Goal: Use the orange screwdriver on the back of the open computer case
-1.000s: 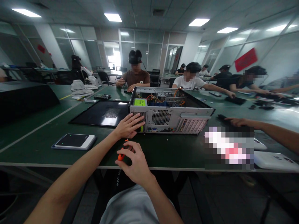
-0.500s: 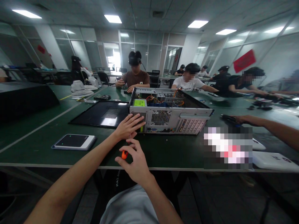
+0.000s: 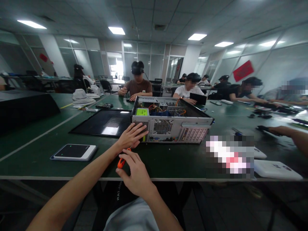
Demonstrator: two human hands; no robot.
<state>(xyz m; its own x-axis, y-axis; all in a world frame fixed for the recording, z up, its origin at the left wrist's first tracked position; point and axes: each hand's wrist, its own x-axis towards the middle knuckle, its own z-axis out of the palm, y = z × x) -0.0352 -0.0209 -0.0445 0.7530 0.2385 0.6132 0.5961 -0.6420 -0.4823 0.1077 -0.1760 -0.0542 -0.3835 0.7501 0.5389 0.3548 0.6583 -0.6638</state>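
An open grey computer case (image 3: 168, 123) lies on its side on the green table (image 3: 36, 150), its rear panel facing me and wires showing inside. My left hand (image 3: 130, 136) rests flat against the left end of that rear panel, fingers stretched out. My right hand (image 3: 134, 173) is just below it, near the table's front edge, with its fingers closed around an orange-handled screwdriver (image 3: 121, 162) that points up towards the case.
The case's black side panel (image 3: 106, 122) lies flat to the left. A white-edged device (image 3: 73, 151) sits front left, white boxes (image 3: 276, 168) at right. Another person's hand (image 3: 280, 131) reaches in from the right. Several people sit at the far side.
The view has tilted slightly, so everything sits lower and further left. My right hand has turned the screwdriver, its handle now angled to the lower left. My left hand stays on the case.
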